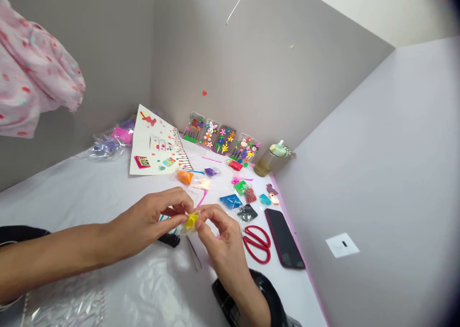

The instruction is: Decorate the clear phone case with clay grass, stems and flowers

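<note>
"Yellow packet (pixel 191 220): where, and how held?"

"Above the bench (pixel 298 288), fingers of my left hand (pixel 151 217) and right hand (pixel 224 235) clamped on its clear wrapping."

"Done, and left?"

"Four decorated panels (pixel 226 139) lean against the wall (pixel 230 68), finished by the look of them. Yellow sits bagged; too small to tell whether the seal is open. Blue packet (pixel 231 201) and black packet (pixel 247 213) lie bagged beyond."

We note: dark phone (pixel 285 239) flat along the right edge of the table (pixel 294 286); green-lidded bottle (pixel 264 164) standing near the back wall (pixel 251 77); pink spotted cloth (pixel 39 73), upper left; white plate (pixel 336 245) mounted on the right wall (pixel 377 164).
</note>
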Motion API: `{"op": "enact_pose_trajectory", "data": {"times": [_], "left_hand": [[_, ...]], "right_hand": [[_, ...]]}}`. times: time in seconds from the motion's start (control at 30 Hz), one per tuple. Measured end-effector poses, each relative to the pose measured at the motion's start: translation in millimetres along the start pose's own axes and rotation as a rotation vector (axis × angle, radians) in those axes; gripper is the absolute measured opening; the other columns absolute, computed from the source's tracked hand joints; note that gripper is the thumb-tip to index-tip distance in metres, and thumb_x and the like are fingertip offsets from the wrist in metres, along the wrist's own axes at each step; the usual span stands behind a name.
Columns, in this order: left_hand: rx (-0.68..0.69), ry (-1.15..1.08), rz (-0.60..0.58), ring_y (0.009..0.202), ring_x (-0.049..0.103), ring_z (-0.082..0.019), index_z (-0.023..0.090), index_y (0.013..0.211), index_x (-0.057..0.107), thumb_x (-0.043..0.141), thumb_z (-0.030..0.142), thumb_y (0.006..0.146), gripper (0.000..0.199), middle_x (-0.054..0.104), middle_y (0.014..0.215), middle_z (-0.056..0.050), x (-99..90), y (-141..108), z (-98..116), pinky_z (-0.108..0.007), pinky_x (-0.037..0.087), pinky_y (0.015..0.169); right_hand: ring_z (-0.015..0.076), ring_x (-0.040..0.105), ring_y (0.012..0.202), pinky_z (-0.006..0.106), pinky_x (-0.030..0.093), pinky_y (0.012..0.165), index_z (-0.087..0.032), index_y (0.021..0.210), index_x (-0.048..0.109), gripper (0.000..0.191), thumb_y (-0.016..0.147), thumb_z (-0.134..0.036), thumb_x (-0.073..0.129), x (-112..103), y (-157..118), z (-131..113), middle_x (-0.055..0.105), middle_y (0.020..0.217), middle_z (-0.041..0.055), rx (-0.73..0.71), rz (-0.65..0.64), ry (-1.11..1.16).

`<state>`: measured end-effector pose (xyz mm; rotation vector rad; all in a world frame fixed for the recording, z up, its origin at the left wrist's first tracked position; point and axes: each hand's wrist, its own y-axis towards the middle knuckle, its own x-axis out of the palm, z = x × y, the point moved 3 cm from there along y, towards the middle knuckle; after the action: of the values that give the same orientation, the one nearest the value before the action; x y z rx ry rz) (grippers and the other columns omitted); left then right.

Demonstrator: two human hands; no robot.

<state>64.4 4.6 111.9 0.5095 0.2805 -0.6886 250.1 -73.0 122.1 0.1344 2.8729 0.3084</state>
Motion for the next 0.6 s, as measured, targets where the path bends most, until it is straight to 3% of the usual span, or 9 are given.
{"op": "enact_pose_trajectory", "data": {"times": [0.13, 0.23, 0.4, 0.6], "left_hand": [[0.279, 0.168, 0.054, 0.092, 0.074, -0.01, 0.03, 0.118, 0.077, 0.059, 0.012, 0.113, 0.026, 0.073, 0.105, 0.003, -4.2, -2.0, 6.8, -0.017, 0.058, 0.082], [0.417, 0.358, 0.065, 0.089, 0.075, -0.011, 0.028, 0.127, 0.073, 0.056, 0.017, 0.119, 0.022, 0.072, 0.105, 0.001, -3.9, -4.6, 11.6, -0.018, 0.058, 0.078], [0.482, 0.683, 0.054, 0.083, 0.076, -0.017, 0.021, 0.114, 0.072, 0.044, 0.024, 0.123, 0.03, 0.073, 0.102, -0.003, 0.0, -3.9, 17.4, -0.026, 0.055, 0.068], [0.476, 0.711, 0.033, 0.084, 0.075, -0.017, 0.02, 0.109, 0.069, 0.043, 0.019, 0.121, 0.028, 0.071, 0.1, -0.002, 6.1, -2.1, 17.5, -0.027, 0.053, 0.069]], "right_hand": [[0.0226, 0.067, 0.092, 0.031, 0.049, 0.078, -0.024, 0.082, 0.066, 0.014, 0.094, -0.031, 0.067, 0.4, 0.4, 2.0, 0.072, 0.093, 0.0031, 0.025, -0.006, -0.002], [0.0222, 0.064, 0.088, 0.032, 0.047, 0.077, -0.024, 0.082, 0.064, 0.017, 0.095, -0.034, 0.067, 1.9, 0.2, 4.4, 0.068, 0.09, 0.0028, 0.052, -0.019, -0.009], [0.0209, 0.062, 0.084, 0.033, 0.048, 0.078, -0.023, 0.081, 0.063, 0.017, 0.094, -0.035, 0.066, 3.9, -0.1, 5.4, 0.066, 0.086, 0.0015, 0.077, -0.034, -0.051], [0.0202, 0.062, 0.082, 0.032, 0.049, 0.077, -0.023, 0.08, 0.063, 0.02, 0.095, -0.036, 0.066, 4.6, -0.3, 5.9, 0.066, 0.085, 0.0015, 0.076, -0.027, -0.051]]}}
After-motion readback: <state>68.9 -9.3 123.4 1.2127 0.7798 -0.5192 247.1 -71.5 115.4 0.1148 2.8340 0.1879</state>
